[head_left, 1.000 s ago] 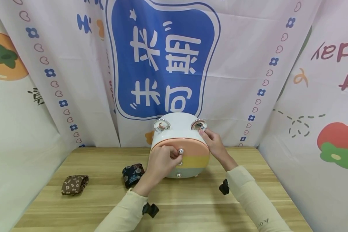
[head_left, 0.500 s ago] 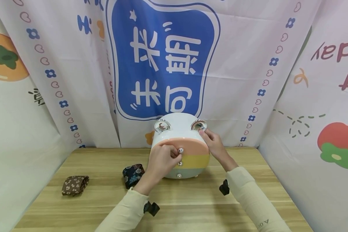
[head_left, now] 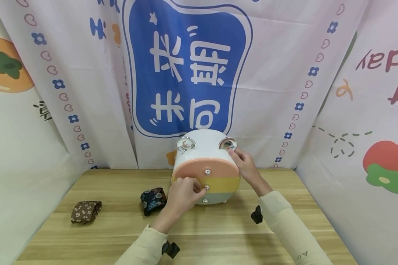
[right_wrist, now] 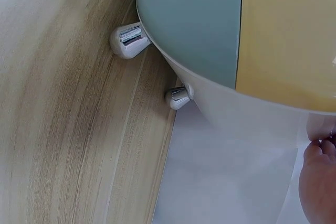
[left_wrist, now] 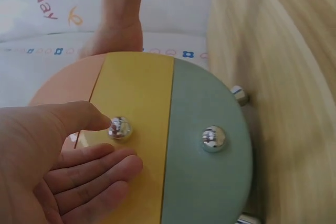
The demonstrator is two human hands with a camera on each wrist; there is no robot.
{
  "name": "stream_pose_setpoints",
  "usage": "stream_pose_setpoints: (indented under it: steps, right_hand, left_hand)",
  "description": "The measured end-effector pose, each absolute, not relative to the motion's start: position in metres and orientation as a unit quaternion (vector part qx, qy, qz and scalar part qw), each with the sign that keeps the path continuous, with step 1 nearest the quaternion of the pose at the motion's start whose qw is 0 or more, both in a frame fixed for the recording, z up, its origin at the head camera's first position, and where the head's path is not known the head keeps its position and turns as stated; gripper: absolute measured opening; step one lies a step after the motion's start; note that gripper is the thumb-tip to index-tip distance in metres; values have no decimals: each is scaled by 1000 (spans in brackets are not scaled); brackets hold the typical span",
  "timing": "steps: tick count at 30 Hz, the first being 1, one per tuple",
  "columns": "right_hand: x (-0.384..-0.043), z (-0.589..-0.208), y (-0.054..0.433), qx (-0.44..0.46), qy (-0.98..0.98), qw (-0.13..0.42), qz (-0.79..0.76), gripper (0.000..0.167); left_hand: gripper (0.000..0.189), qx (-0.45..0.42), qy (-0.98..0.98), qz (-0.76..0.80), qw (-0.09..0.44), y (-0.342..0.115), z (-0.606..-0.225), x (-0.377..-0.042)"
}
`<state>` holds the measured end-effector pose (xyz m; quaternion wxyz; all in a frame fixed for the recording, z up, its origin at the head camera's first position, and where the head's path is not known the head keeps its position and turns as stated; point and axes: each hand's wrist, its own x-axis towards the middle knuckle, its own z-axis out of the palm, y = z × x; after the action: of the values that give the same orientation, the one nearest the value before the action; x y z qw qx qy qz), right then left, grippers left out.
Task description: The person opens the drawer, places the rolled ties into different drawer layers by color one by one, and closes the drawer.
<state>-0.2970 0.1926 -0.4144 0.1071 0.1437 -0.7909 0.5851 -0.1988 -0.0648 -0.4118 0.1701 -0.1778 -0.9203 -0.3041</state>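
Observation:
In the head view a small white frog-shaped drawer cabinet (head_left: 203, 147) stands on the table. Its front has an orange, a yellow and a green drawer, each with a silver knob. My left hand (head_left: 184, 193) is at the yellow drawer's knob (left_wrist: 119, 128). In the left wrist view its thumb touches that knob's edge, with the fingers extended just below it. My right hand (head_left: 247, 165) holds the cabinet's round mirrored eye (head_left: 228, 143), its thumb in front. In the right wrist view only part of that hand shows, against the cabinet's side.
On the wooden table (head_left: 219, 239), a dark blue floral cloth roll (head_left: 153, 201) lies left of the cabinet. Farther left is a brown floral cloth roll (head_left: 86, 212). Printed curtains hang behind and at both sides. The cabinet stands on short silver feet (right_wrist: 128, 40).
My left hand has moved down from the orange drawer's knob to the yellow drawer's knob. The thin gap along the orange drawer's top has closed. The right hand stays in place.

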Motion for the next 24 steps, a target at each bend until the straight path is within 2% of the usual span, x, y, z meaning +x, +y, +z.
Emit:
stream_pose_setpoints:
  steps: [15,24]
  right_hand:
    - [-296,-415,191,148,-790,112,585,42]
    - [-296,-414,191,146,-795,115,578,41]
  left_hand:
    - [15,-173,-922,-306,160,-59,-438,-204]
    - [46,-150,-929,-299,159,-50,-438,-206]
